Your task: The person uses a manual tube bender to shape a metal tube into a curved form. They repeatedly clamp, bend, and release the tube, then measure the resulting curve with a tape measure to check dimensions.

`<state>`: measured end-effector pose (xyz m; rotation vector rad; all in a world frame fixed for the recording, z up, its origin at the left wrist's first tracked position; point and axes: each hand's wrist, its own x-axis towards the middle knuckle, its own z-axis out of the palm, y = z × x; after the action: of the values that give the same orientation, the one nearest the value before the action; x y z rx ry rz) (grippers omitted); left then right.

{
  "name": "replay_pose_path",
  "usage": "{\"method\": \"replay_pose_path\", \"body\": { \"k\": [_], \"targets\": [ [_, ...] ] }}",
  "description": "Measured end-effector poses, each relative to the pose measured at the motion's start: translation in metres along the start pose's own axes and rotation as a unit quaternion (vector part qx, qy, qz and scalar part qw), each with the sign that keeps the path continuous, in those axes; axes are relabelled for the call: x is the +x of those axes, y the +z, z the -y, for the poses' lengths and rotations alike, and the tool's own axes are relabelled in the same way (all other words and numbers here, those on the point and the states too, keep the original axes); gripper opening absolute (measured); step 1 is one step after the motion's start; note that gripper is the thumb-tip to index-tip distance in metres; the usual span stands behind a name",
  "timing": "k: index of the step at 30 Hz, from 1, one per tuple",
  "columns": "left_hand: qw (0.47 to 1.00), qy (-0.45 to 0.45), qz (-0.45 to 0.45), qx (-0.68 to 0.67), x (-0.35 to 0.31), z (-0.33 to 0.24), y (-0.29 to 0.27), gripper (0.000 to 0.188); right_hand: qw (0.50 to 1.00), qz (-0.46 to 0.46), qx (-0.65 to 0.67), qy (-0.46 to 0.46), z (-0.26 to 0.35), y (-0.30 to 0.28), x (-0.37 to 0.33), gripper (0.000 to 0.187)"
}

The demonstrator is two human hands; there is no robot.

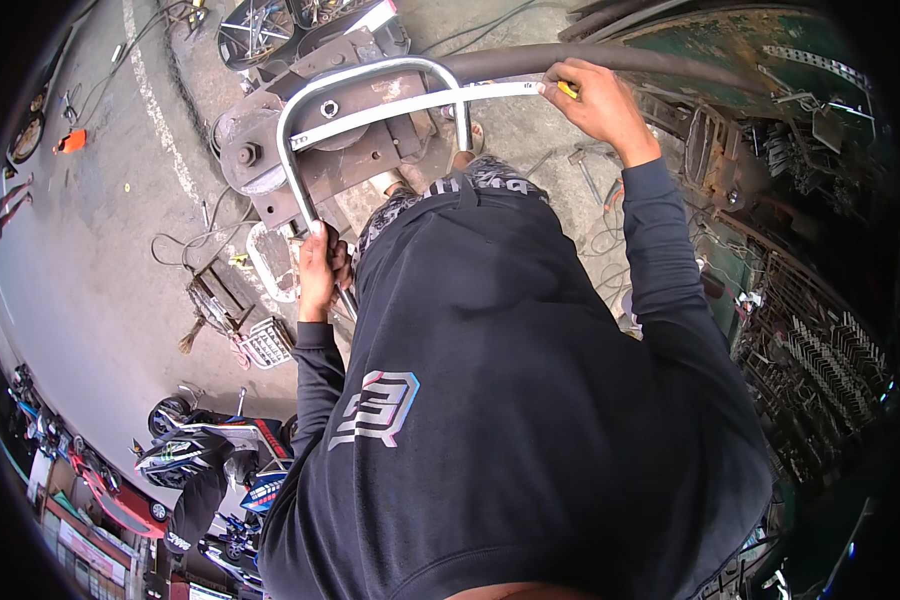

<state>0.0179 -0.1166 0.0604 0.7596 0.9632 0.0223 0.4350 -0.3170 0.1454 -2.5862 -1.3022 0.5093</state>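
Note:
A shiny metal tube (395,64), bent into a U with rounded corners, is held over a heavy steel bending machine (355,160). My left hand (320,268) is closed around its longer left leg, near the lower end. Across the U runs the white blade of a tape measure (410,103), from the left leg past the shorter right leg. My right hand (598,105) grips the tape measure beyond that right leg. Only a bit of yellow shows between the fingers, and the rest of the case is hidden by the hand.
Black trays (255,35) of metal parts lie beyond the machine. A thick dark pipe (610,60) extends to the right. Metal racks (820,370) line the right side. Cables and a hammer (584,172) lie on the floor. Motorcycles (205,445) stand at lower left.

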Motion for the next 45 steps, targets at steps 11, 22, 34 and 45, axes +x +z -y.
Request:
{"method": "replay_pose_path", "body": {
  "k": [11,22,34,45],
  "targets": [
    [1.000,0.001,-0.013,0.013,-0.0008,0.0007,-0.0012,0.044,0.999,-0.035,0.003,-0.014,-0.0008,0.0044,-0.0041,0.026],
    [1.000,0.004,-0.012,0.000,-0.0018,0.0017,-0.0012,0.043,0.999,-0.039,0.021,-0.025,-0.0039,-0.0003,-0.0001,0.024],
    [1.000,-0.009,-0.009,-0.008,-0.0018,0.0011,-0.0003,0.045,0.999,-0.041,0.011,-0.011,0.0008,0.0034,-0.0026,0.024],
    [1.000,-0.001,-0.021,0.009,-0.0038,-0.0011,0.0026,0.046,0.999,-0.036,0.011,0.005,0.0046,0.0019,-0.0064,0.024]
  ]
}}
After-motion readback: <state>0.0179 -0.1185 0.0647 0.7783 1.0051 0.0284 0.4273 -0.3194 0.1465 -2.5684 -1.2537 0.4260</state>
